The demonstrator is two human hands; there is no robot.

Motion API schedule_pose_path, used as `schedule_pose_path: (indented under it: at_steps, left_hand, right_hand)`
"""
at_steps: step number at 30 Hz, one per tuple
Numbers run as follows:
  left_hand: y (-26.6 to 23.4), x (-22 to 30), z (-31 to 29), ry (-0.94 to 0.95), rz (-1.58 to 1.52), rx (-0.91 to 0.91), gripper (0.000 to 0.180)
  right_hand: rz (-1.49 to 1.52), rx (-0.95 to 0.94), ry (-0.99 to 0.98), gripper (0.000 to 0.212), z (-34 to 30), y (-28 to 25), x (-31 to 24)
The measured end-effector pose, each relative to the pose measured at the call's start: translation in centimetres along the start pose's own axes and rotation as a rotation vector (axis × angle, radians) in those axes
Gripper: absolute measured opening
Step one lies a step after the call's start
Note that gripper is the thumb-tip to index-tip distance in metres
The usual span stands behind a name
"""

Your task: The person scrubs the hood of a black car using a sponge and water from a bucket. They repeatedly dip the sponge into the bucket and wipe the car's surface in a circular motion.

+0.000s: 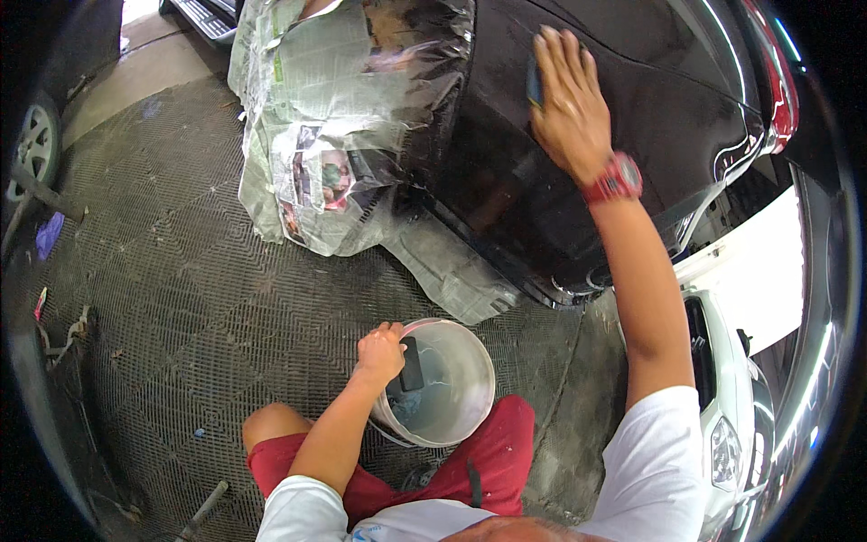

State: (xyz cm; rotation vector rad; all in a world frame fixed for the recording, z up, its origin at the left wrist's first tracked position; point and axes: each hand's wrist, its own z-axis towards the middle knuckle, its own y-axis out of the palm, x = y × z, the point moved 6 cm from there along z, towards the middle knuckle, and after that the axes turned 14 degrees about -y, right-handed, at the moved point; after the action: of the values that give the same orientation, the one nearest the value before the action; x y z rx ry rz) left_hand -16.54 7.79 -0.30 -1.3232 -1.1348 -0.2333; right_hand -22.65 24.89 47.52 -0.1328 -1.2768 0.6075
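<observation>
Right hand: laid flat, palm down, on the dark panel of a car. Its fingers are extended, slightly parted and pointing away from the person. A thin bluish pad lies beneath them, between hand and panel; only its left edge shows beside the index finger. How firmly it is pressed cannot be determined. A red watch is worn on the wrist, behind these fingers.

Left hand: at the left rim of a pale round bucket, well below the right fingers and nearer the person. Its fingers are bent over the rim. A black rectangular block stands tilted just beside them, inside the bucket; whether they grip the block or only the rim cannot be told. The bucket's bluish, cloudy bottom shows below these fingers.

Surroundings: newspaper sheets cover part of the dark car, to the left of the right fingers. A red tail light is to their right. Ribbed matting spreads over the floor left of the left fingers, with a purple scrap farther out. A white car stands well to their right.
</observation>
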Motion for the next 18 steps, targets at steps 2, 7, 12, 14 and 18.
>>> schedule_pose_path:
  at_steps: [2,7,12,14,18]
  left_hand:
    - [0.3,0.2,0.1,0.008,-0.002,-0.014,0.036]
    - [1.6,1.6,-0.1,0.021,0.012,-0.033,0.036]
    - [0.2,0.1,0.3,-0.027,-0.002,-0.031,0.036]
    - [0.5,-0.1,0.4,-0.023,-0.005,-0.049,0.036]
    - [1.6,1.0,0.2,0.023,-0.020,-0.042,0.038]
  right_hand:
    - [-0.103,-0.047,0.024,0.072,-1.7,0.7,0.1]
    - [-0.071,0.058,0.001,0.074,5.2,2.8,-0.2]
    - [-0.006,-0.129,-0.143,0.077,0.3,0.5,-2.4]
    - [-0.009,-0.242,-0.145,0.077,-4.0,0.6,-3.6]
    - [-0.044,-0.135,-0.129,0.073,0.3,0.8,-1.5]
